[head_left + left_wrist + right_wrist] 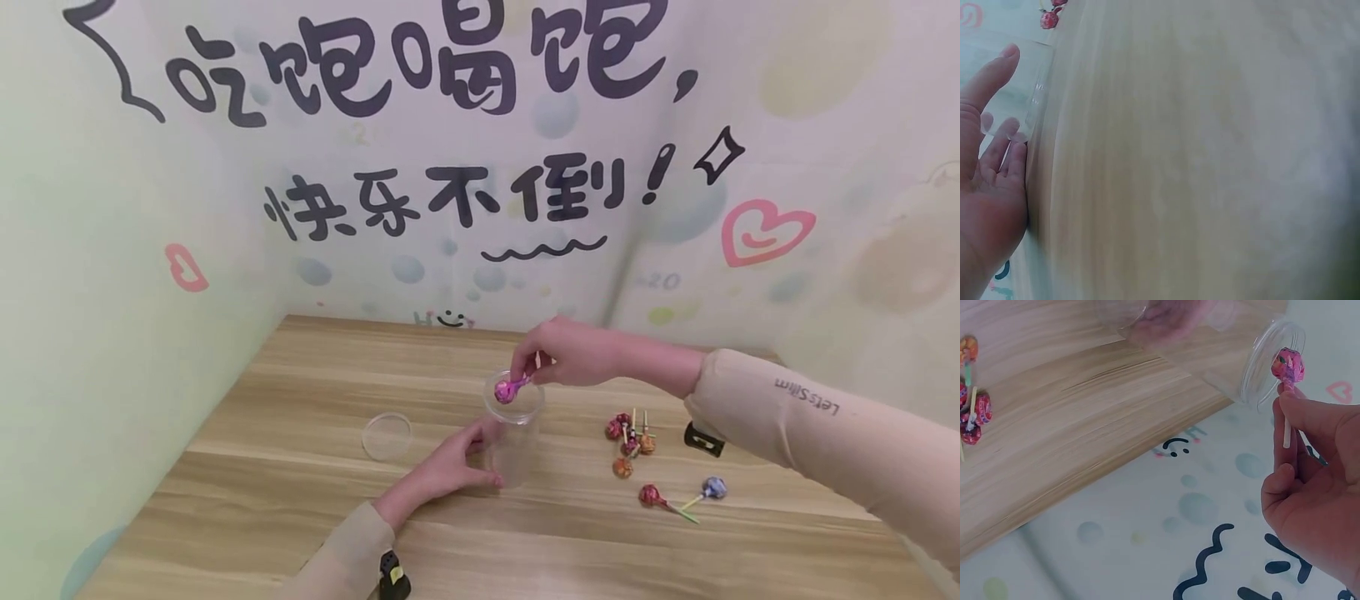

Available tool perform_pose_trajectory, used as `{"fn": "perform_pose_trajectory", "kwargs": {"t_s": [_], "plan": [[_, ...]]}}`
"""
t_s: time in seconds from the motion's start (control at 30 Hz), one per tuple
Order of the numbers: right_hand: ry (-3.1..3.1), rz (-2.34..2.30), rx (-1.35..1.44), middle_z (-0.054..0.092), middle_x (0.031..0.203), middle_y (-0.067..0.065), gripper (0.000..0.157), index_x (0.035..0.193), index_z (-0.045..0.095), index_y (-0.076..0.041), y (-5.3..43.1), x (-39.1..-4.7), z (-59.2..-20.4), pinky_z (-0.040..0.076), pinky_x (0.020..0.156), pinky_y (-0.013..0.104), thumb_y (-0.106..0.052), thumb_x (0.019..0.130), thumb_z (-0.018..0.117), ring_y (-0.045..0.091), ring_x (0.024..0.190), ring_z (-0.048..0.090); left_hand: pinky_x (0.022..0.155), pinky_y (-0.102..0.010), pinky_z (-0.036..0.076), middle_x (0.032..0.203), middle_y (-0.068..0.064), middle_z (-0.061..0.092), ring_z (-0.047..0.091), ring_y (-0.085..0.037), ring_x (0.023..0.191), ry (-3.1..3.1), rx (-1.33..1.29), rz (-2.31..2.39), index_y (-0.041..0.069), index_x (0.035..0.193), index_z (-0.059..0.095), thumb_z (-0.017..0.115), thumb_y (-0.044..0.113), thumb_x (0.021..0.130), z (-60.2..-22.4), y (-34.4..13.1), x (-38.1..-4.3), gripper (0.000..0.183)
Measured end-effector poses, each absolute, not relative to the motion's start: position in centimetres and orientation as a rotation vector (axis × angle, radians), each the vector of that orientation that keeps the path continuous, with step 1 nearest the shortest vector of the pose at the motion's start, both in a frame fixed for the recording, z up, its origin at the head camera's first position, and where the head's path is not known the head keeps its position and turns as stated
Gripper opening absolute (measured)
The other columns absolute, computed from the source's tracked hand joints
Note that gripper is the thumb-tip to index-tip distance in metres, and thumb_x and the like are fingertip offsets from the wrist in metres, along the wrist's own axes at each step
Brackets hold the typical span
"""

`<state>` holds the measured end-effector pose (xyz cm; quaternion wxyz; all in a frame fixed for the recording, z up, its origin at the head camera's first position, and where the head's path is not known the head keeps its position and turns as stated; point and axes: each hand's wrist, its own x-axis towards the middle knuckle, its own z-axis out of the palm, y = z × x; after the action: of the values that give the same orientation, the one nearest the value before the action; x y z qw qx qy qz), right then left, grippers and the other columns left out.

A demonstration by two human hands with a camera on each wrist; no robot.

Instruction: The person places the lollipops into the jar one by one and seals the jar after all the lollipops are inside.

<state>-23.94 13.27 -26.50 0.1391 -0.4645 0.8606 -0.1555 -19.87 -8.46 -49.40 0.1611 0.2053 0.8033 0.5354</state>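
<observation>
Pinches a ball-headed lollipop [506,392] in shiny pink-and-purple wrapper with the right hand [566,354], thumb and fingers closed together on the stick just behind the ball; holds that ball beyond the fingertips, at the open mouth of a clear cylindrical plastic jar [513,450]; cannot tell whether above or just inside the rim; cups the upright jar low down with the left hand [450,462], thumb and fingers parted around the smooth wall; left of the jar, can see a thin transparent round disc [387,437] flat on the wood-grained desk [262,467]; right of the jar, can see a cluster of round lollipops [632,447] in crinkled red and orange wrappers; nearer the person, can see a red-wrapped lollipop [651,496] and a blue-wrapped lollipop [714,487].
</observation>
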Motion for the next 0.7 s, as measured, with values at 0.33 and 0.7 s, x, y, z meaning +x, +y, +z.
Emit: {"fn": "perform_pose_trajectory", "kwargs": {"t_s": [0.33,0.7], "plan": [[2.45,-0.45,-1.361,0.075,0.09,0.001,0.024,0.095,0.076,-0.008,12.3,-23.6,-27.2,0.053,0.073,0.018,0.008,0.085,0.062,0.006,0.08,0.06,0.117,-0.048,0.038,0.144,-0.01,0.053,0.048,-0.028,0.137,2.314,0.589,1.526,0.008,0.146,0.042,0.083,0.019,0.079,-49.5,-8.3,-19.5,0.079],[2.455,-0.419,-1.303,0.074,0.089,-0.004,0.024,0.092,0.077,-0.014,12.1,-23.6,-27.9,0.052,0.073,0.017,0.006,0.085,0.064,0.003,0.08,0.06,0.117,-0.048,0.038,0.146,-0.012,0.051,0.047,-0.03,0.138,2.316,0.571,1.52,0.008,0.147,0.041,0.083,0.022,0.079,-49.2,-8.3,-19.5,0.081]]}}
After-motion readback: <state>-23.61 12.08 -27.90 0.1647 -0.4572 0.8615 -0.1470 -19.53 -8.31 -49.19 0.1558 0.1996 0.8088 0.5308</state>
